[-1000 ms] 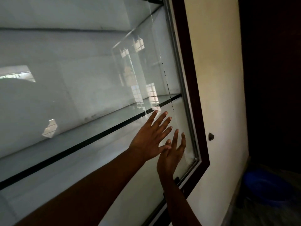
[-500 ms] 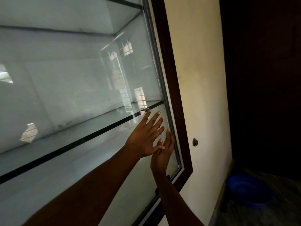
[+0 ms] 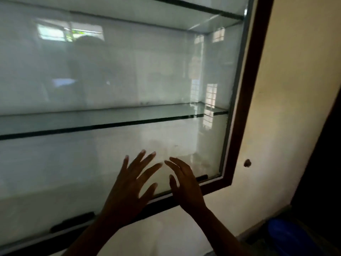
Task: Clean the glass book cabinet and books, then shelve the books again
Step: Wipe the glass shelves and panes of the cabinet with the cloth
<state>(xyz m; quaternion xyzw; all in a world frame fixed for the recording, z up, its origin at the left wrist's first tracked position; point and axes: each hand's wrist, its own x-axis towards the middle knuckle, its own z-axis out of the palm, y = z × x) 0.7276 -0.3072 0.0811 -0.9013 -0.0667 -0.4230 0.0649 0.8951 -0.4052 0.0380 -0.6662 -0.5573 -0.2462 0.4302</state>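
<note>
Glass pane (image 3: pixel 73 172), lower right: left hand (image 3: pixel 129 187) and right hand (image 3: pixel 186 185) side by side, fingers spread, holding nothing; contact with pane unclear. Behind it, glass shelf (image 3: pixel 110 117) spans brown-framed cabinet (image 3: pixel 247 100), set in cream wall (image 3: pixel 295 89).

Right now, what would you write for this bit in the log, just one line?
left hand: open, spread, at glass door | right hand: open, beside it | books: not in view
</note>
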